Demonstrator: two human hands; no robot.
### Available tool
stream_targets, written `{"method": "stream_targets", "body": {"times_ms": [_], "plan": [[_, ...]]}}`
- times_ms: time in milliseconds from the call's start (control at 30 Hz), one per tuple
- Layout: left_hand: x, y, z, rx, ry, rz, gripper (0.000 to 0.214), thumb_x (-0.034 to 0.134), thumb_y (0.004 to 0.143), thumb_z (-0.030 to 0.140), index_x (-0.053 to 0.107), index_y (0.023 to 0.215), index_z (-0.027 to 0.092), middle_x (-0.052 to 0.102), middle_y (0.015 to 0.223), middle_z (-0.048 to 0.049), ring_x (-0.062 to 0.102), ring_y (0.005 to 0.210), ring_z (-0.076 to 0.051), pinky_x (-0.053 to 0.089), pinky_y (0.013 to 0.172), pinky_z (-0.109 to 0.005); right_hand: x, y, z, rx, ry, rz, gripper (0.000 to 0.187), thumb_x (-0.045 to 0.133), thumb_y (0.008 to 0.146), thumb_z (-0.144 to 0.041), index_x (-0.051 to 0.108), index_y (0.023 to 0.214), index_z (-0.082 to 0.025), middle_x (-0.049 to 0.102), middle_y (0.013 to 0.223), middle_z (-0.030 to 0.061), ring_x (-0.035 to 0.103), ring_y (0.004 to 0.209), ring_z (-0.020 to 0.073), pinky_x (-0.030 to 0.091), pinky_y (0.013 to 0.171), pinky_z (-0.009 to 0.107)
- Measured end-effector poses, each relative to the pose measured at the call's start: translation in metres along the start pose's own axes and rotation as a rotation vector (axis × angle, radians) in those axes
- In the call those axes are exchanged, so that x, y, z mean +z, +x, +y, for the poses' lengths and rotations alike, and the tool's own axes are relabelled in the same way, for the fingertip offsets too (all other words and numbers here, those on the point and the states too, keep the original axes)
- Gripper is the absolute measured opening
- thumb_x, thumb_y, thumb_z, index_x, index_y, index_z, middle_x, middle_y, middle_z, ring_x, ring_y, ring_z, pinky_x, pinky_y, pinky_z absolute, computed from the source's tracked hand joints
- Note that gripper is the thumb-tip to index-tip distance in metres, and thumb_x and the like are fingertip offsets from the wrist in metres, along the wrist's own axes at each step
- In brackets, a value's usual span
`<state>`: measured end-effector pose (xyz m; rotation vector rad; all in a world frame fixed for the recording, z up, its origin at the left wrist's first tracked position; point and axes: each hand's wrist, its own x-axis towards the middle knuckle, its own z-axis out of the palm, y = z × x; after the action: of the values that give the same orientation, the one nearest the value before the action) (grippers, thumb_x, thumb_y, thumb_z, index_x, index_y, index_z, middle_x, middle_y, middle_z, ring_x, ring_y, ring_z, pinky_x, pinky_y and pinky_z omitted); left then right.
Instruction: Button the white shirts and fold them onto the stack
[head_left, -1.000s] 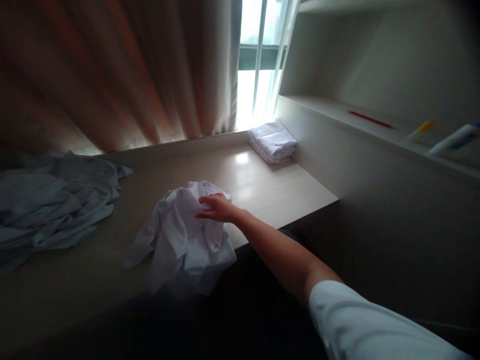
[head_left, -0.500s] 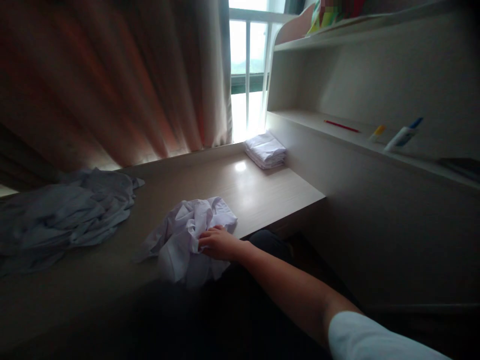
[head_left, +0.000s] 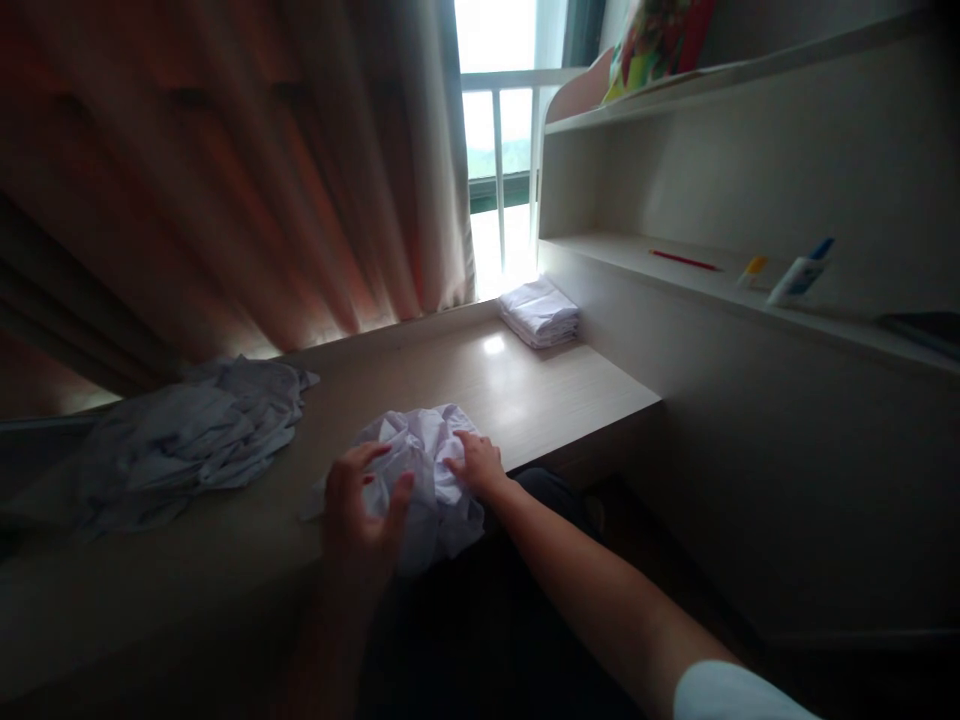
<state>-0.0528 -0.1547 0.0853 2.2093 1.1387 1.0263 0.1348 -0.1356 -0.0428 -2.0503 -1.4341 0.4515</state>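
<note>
A crumpled white garment (head_left: 424,490) lies in a heap at the desk's front edge, part of it hanging over; its exact kind cannot be made out. My right hand (head_left: 480,462) rests on its right side, thumb and fingers apart against the fabric. Above its left side my left hand (head_left: 364,510) is raised with fingers curved and spread, holding nothing; its outline is slightly blurred. Farther left lies a larger loose heap of white clothes (head_left: 202,430). A neat stack of folded white clothes (head_left: 540,312) sits in the far right corner.
The pale wooden desk (head_left: 420,360) meets a side panel with shelves (head_left: 600,250) on the right. On the lower shelf lie a red pencil (head_left: 684,260), a yellow-capped item (head_left: 754,268) and a white tube with a blue cap (head_left: 799,278). A curtain (head_left: 360,180) hangs behind the desk.
My left hand has come into view over the garment. My right hand's fingers have loosened and spread on the fabric, which is now bunched more compactly. The view has shifted slightly.
</note>
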Motion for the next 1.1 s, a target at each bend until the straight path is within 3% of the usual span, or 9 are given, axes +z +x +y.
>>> {"method": "stream_targets", "body": {"times_ms": [133,267,500,633,733,867,967,1033,1100], "plan": [[0.029,0.008,-0.036,-0.054,0.378,-0.13,0.065,0.07,0.079,0.033,0.047,0.14,0.025,0.052,0.143,-0.0107,0.045,0.132,-0.034,0.037,0.109,-0.049,0.002,-0.002,0.003,0.005,-0.088,-0.095,0.049,0.069,0.082,-0.045,0.059,0.126,-0.027,0.061,0.13,0.0101,0.046,0.124,0.0344,0.035,0.099,0.051],[0.04,-0.007,-0.066,-0.182,0.57,-0.32,0.03,0.057,0.086,0.029,0.065,0.113,0.021,0.069,0.115,-0.01,0.059,0.113,-0.031,0.043,0.095,-0.043,-0.002,0.0,0.01,0.027,-0.065,-0.06,0.039,0.065,0.08,-0.023,0.063,0.119,-0.023,0.062,0.125,0.0122,0.047,0.121,0.0342,0.034,0.097,0.052],[0.032,-0.092,-0.069,-0.423,0.154,-0.523,0.025,0.056,0.083,0.027,0.068,0.101,0.016,0.073,0.1,-0.0092,0.067,0.096,-0.026,0.046,0.084,-0.032,-0.017,0.015,0.037,0.043,0.108,0.076,0.043,0.049,0.075,-0.001,0.07,0.102,-0.026,0.064,0.114,0.0077,0.052,0.112,0.0278,0.038,0.096,0.046],[0.049,-0.137,-0.057,-0.489,0.014,-0.645,0.021,0.054,0.081,0.023,0.071,0.089,0.014,0.075,0.093,-0.0089,0.066,0.091,-0.026,0.045,0.08,-0.031,-0.021,0.027,0.05,0.005,0.28,0.18,0.048,0.042,0.067,0.003,0.07,0.099,-0.021,0.064,0.112,0.0065,0.057,0.106,0.0198,0.043,0.095,0.033],[0.062,-0.153,-0.051,-0.493,-0.051,-0.696,0.022,0.053,0.08,0.019,0.072,0.09,0.014,0.075,0.094,-0.0079,0.067,0.091,-0.025,0.046,0.08,-0.029,-0.018,0.034,0.054,-0.031,0.389,0.234,0.041,0.043,0.067,0.0,0.07,0.091,-0.019,0.065,0.104,0.0063,0.059,0.101,0.019,0.046,0.094,0.031],[0.059,-0.148,-0.046,-0.492,-0.087,-0.769,0.024,0.056,0.081,0.024,0.073,0.097,0.017,0.075,0.102,-0.0064,0.067,0.096,-0.024,0.046,0.084,-0.029,-0.009,0.035,0.051,-0.105,0.474,0.265,0.035,0.045,0.065,-0.001,0.07,0.081,-0.019,0.065,0.099,0.0058,0.06,0.097,0.019,0.046,0.093,0.031],[0.046,-0.127,-0.045,-0.493,-0.039,-0.788,0.027,0.056,0.086,0.038,0.073,0.091,0.017,0.074,0.093,-0.0068,0.067,0.088,-0.024,0.046,0.079,-0.03,-0.005,0.033,0.047,-0.168,0.496,0.252,0.037,0.042,0.062,0.002,0.07,0.073,-0.02,0.063,0.097,0.0055,0.06,0.095,0.0181,0.045,0.093,0.031],[0.039,-0.105,-0.048,-0.442,-0.005,-0.704,0.034,0.049,0.091,0.042,0.071,0.087,0.016,0.072,0.087,-0.007,0.065,0.084,-0.023,0.046,0.077,-0.031,-0.004,0.031,0.045,-0.206,0.501,0.233,0.035,0.043,0.063,0.002,0.069,0.069,-0.02,0.062,0.096,0.0053,0.06,0.093,0.018,0.045,0.092,0.031],[0.038,-0.077,-0.056,-0.334,0.089,-0.487,0.033,0.046,0.093,0.04,0.069,0.089,0.016,0.07,0.091,-0.0082,0.064,0.089,-0.023,0.046,0.083,-0.033,-0.004,0.03,0.044,-0.233,0.505,0.214,0.031,0.046,0.064,0.002,0.068,0.067,-0.02,0.062,0.096,0.0054,0.059,0.092,0.0183,0.044,0.091,0.031]]}}
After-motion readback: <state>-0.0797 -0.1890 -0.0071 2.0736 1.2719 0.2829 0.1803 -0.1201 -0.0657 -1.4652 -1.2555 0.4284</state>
